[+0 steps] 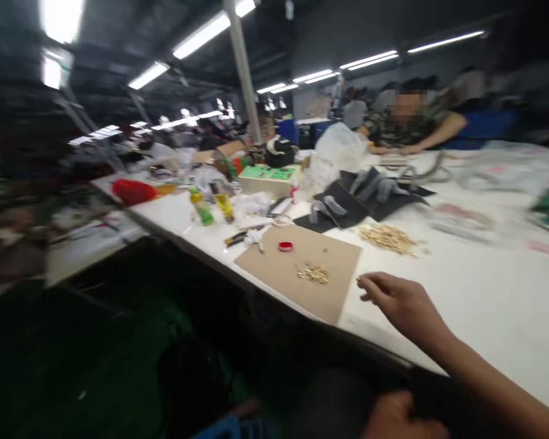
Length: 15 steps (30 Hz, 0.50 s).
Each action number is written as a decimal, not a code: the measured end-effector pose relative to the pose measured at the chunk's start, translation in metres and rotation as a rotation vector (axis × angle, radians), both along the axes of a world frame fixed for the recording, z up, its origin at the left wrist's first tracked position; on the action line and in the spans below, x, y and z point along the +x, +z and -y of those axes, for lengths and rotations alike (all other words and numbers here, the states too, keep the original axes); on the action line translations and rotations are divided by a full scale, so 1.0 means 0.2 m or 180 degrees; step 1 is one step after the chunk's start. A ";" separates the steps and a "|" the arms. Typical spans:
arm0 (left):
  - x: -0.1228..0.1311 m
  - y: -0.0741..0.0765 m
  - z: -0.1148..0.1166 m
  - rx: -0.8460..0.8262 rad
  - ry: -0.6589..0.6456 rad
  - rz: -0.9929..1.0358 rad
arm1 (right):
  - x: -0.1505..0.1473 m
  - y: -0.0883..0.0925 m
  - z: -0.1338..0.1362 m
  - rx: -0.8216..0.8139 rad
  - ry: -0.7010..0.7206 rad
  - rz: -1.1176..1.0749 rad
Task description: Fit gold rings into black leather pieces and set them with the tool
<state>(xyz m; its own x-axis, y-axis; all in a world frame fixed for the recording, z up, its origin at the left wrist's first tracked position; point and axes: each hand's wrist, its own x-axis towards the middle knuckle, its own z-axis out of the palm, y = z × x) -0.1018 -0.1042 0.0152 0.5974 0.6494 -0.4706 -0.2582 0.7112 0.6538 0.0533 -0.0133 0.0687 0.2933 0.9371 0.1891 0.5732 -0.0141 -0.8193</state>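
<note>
My right hand (402, 302) reaches out over the white table (485, 292), fingers loosely extended and apart, with nothing visible in them. Its fingertips stop just right of a brown cardboard sheet (274, 271). On that sheet lie a small heap of gold metal bits (313, 274) and a red cap (285, 246). A larger heap of gold pieces (387, 238) rests on the table beyond my hand. My left hand (391, 417) sits low at the bottom edge, below the table edge, fingers hidden.
Black fabric pieces with grey straps (348, 198) lie behind the cardboard. Further left are a green box (268, 177), two small bottles (204, 210), tools and a red object (132, 191). A white plastic bag (338, 149) stands behind. Another person (407, 131) leans over the far side.
</note>
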 end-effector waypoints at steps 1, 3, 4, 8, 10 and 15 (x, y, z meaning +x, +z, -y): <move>0.03 0.00 -0.01 -0.0046 -0.0254 0.0036 | 0.04 0.07 0.08 0.0019 -0.0206 -0.0317; 0.08 0.00 -0.06 0.0275 -0.0458 -0.0002 | 0.14 0.15 0.26 0.0081 -0.0670 -0.0868; 0.11 -0.01 -0.09 0.0319 -0.0529 0.0073 | 0.18 0.15 0.35 0.0085 -0.0889 -0.1070; 0.17 -0.02 -0.15 0.0331 -0.0594 0.0207 | 0.26 -0.01 0.73 -0.0075 -0.1485 -0.1620; 0.19 -0.02 -0.15 0.0287 -0.0535 0.0163 | 0.24 -0.12 0.85 -0.0128 -0.1592 -0.1821; 0.25 -0.03 -0.14 0.0160 -0.0426 0.0076 | 0.19 -0.25 0.90 -0.0241 -0.1613 -0.1727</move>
